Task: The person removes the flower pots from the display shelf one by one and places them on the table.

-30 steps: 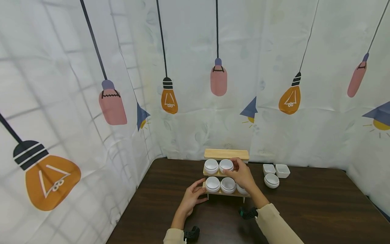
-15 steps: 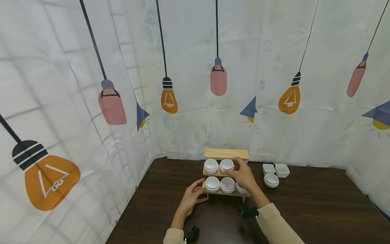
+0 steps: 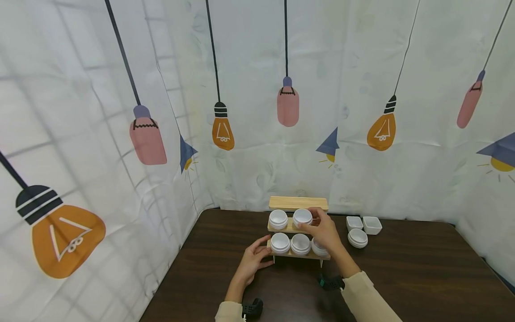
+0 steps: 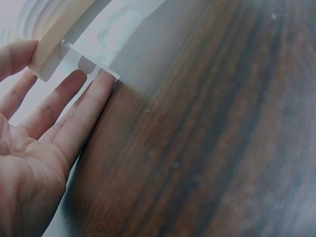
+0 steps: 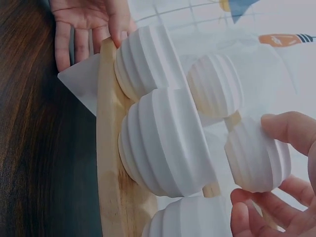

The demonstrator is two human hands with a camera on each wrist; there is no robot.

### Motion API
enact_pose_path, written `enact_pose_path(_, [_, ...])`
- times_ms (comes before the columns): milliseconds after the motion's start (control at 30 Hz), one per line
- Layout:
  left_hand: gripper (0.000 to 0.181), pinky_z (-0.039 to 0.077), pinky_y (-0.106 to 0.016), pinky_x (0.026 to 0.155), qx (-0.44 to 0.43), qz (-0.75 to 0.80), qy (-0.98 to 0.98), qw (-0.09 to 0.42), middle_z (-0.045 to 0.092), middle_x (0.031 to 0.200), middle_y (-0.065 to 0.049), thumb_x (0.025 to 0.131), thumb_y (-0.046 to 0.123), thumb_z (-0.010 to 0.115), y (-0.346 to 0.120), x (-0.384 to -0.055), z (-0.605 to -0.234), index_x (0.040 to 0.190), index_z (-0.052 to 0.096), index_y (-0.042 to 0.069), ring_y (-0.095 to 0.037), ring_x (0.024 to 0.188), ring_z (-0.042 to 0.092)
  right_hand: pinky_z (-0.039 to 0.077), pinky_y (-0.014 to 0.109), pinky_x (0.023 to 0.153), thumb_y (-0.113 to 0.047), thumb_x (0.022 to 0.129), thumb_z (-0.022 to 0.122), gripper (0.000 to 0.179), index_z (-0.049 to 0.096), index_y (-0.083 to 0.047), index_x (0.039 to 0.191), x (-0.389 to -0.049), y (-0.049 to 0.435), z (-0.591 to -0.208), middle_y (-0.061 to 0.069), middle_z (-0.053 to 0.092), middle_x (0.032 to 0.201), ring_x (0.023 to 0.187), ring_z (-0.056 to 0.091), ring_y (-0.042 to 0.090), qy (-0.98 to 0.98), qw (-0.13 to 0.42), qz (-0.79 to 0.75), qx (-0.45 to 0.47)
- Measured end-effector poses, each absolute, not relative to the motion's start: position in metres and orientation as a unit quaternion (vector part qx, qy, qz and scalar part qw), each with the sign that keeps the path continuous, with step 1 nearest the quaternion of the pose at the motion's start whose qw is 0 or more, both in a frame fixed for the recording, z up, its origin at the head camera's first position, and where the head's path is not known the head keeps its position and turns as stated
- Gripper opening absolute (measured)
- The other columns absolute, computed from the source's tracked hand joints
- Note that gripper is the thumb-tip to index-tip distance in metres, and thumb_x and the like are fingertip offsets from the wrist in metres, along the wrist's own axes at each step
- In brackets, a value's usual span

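A tiered wooden stand (image 3: 299, 255) with clear legs bears white ribbed round pots. My right hand (image 3: 323, 230) pinches one pot (image 5: 257, 155) between thumb and fingers at the middle tier, right of another white pot (image 3: 278, 219). My left hand (image 3: 250, 260) holds the left end of the front tier. In the left wrist view its thumb (image 4: 17, 55) touches the wood edge, while other fingers reach the clear leg (image 4: 96, 59). Three pots stand in a row on the front tier, including the middle pot (image 3: 300, 244); the rightmost one is partly hidden by my right hand.
Right of the stand, two square white dishes (image 3: 372, 225) and one round white pot (image 3: 357, 238) stand on the dark wooden table (image 3: 426, 268). The back tier (image 3: 298, 203) of the stand is bare wood. A printed curtain (image 3: 249, 174) hangs behind the table.
My right hand has shifted slightly to the right with the pot, widening the gap to the pot on its left. My left hand has stayed at the stand's left end.
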State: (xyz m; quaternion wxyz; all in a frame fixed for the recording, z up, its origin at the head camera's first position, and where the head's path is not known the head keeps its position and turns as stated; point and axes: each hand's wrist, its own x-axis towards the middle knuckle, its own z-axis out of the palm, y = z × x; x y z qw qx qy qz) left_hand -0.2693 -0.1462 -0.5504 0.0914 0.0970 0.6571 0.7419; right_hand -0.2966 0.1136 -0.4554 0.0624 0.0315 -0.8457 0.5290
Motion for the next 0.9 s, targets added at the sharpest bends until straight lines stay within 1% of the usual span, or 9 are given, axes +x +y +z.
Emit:
enact_pose_path(233, [0.054, 0.060, -0.051, 0.094, 0.097, 0.743, 0.656, 0.092, 0.068, 0.123, -0.013, 0.104, 0.017, 0.061, -0.147, -0.269, -0.550, 0.154, 0.044, 0.005, -0.018, 0.113, 0.067, 0.054, 0.036, 0.087, -0.031, 0.086, 0.083, 0.060, 0.057, -0.013, 0.137, -0.294, 0.117, -0.456, 0.011, 0.065, 0.126, 0.109, 0.063, 0.026, -0.844, 0.073, 0.530, 0.029])
enact_pose_path(367, [0.054, 0.060, -0.051, 0.094, 0.095, 0.743, 0.656, 0.092, 0.069, 0.123, -0.012, 0.104, 0.017, 0.061, -0.147, -0.269, -0.550, 0.154, 0.044, 0.005, -0.018, 0.113, 0.067, 0.055, 0.042, 0.092, -0.030, 0.086, 0.084, 0.060, 0.057, -0.012, 0.138, -0.291, 0.120, -0.455, 0.012, 0.065, 0.127, 0.110, 0.064, 0.028, -0.839, 0.077, 0.538, 0.029])
enact_pose_path(433, [0.054, 0.060, -0.050, 0.094, 0.093, 0.743, 0.657, 0.092, 0.069, 0.122, -0.012, 0.104, 0.017, 0.061, -0.147, -0.269, -0.550, 0.154, 0.044, 0.006, -0.018, 0.113, 0.067, 0.055, 0.043, 0.093, -0.031, 0.086, 0.084, 0.061, 0.057, -0.012, 0.138, -0.290, 0.122, -0.455, 0.013, 0.065, 0.127, 0.111, 0.064, 0.028, -0.840, 0.079, 0.537, 0.028])
enact_pose_path(500, [0.053, 0.061, -0.050, 0.094, 0.092, 0.742, 0.657, 0.092, 0.069, 0.121, -0.011, 0.104, 0.017, 0.060, -0.147, -0.269, -0.550, 0.154, 0.044, 0.006, -0.018, 0.112, 0.067, 0.055, 0.041, 0.092, -0.032, 0.086, 0.084, 0.062, 0.057, -0.013, 0.139, -0.289, 0.124, -0.456, 0.014, 0.065, 0.127, 0.111, 0.064, 0.028, -0.841, 0.080, 0.534, 0.026])
enact_pose_path(667, [0.053, 0.060, -0.050, 0.094, 0.093, 0.743, 0.657, 0.092, 0.069, 0.120, -0.010, 0.104, 0.017, 0.061, -0.147, -0.270, -0.550, 0.153, 0.045, 0.006, -0.017, 0.112, 0.067, 0.052, 0.032, 0.087, -0.033, 0.087, 0.083, 0.063, 0.056, -0.013, 0.140, -0.288, 0.132, -0.458, 0.014, 0.064, 0.129, 0.112, 0.063, 0.028, -0.840, 0.085, 0.536, 0.026])
enact_pose_path(833, [0.053, 0.061, -0.049, 0.094, 0.093, 0.742, 0.658, 0.094, 0.069, 0.121, -0.010, 0.104, 0.017, 0.061, -0.147, -0.270, -0.553, 0.153, 0.045, 0.006, -0.017, 0.112, 0.067, 0.051, 0.026, 0.084, -0.031, 0.087, 0.083, 0.061, 0.056, -0.012, 0.138, -0.286, 0.140, -0.460, 0.012, 0.066, 0.125, 0.105, 0.062, 0.023, -0.834, 0.094, 0.543, 0.027])
enact_pose_path(900, [0.053, 0.061, -0.049, 0.093, 0.091, 0.742, 0.658, 0.095, 0.069, 0.121, -0.010, 0.104, 0.017, 0.061, -0.147, -0.271, -0.553, 0.153, 0.046, 0.007, -0.017, 0.112, 0.067, 0.051, 0.025, 0.085, -0.029, 0.087, 0.083, 0.059, 0.057, -0.011, 0.137, -0.285, 0.143, -0.460, 0.012, 0.066, 0.123, 0.104, 0.060, 0.021, -0.829, 0.097, 0.550, 0.024])
